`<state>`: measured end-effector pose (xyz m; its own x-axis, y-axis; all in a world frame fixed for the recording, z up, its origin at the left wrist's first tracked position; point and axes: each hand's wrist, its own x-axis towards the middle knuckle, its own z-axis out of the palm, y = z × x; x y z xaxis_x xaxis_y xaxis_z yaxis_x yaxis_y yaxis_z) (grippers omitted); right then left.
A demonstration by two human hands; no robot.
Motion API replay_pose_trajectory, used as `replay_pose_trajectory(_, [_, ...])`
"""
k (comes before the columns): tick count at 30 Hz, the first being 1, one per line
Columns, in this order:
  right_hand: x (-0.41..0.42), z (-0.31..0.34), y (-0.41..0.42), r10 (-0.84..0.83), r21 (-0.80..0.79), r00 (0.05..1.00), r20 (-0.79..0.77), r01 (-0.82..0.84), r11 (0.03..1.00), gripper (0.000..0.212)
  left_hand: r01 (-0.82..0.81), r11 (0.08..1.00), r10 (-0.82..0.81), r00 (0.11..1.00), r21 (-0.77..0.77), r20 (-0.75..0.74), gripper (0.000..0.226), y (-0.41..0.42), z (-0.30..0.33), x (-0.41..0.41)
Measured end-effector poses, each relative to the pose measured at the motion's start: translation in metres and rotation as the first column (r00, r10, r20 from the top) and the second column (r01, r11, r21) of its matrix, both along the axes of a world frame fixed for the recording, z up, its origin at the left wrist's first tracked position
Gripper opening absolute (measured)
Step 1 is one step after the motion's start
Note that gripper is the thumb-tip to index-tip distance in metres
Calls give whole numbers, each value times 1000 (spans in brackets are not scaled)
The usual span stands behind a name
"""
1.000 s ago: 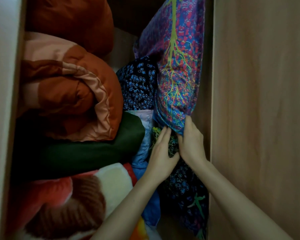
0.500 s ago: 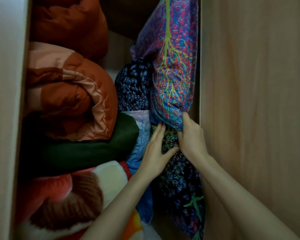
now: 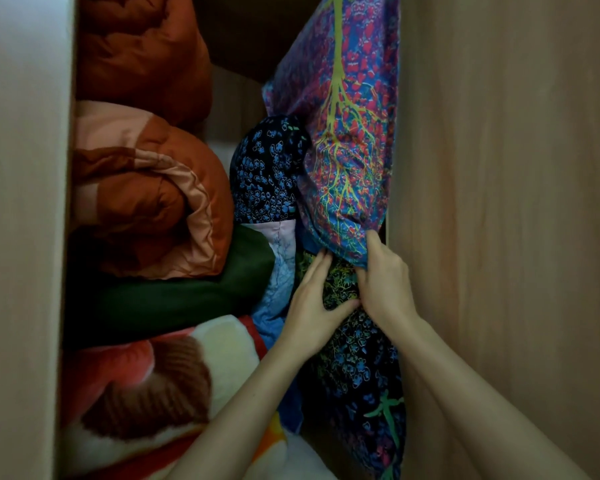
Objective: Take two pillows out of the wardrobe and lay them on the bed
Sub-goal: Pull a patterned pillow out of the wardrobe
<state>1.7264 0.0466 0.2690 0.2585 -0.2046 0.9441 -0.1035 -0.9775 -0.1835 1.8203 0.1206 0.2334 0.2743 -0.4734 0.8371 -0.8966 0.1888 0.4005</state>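
Wooden wardrobe walls frame our one head view, with the shelf space between them packed tight with bedding. Against the right wall stands the purple branch-print pillow, upright and wedged beside a dark blue-flecked pillow; left of that lie a rust quilt and a green roll. Our right hand has its fingers pinched shut on the purple pillow's bottom corner. Our left hand lies flat, fingers spread, on the dark patterned bundle below. We judge the pillow light, soft and squashy; a corner pinch may slip, so gripping deeper along the lower edge looks safer.
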Motion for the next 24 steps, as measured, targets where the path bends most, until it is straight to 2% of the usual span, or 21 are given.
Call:
replay_pose_trajectory(6, [-12, 0, 3, -47, -25, 998, 32, 48, 999, 19, 28, 999, -27, 999, 19, -25, 80, 4, 0, -16])
replay_pose_trajectory(12, [-29, -3, 7, -104, -35, 993, 60, 107, 994, 27, 81, 996, -81, 996, 21, -26, 82, 7, 0, -29])
replay_pose_trajectory(16, [-42, -6, 10, -141, -28, 988, 67, 143, 989, 22, 105, 994, -104, 994, 15, -21, 82, 5, -3, -40])
replay_pose_trajectory(24, [-78, -14, 16, -142, -24, 986, 83, 144, 989, 19, 144, 989, -143, 988, 16, -52, 80, 9, -12, -76])
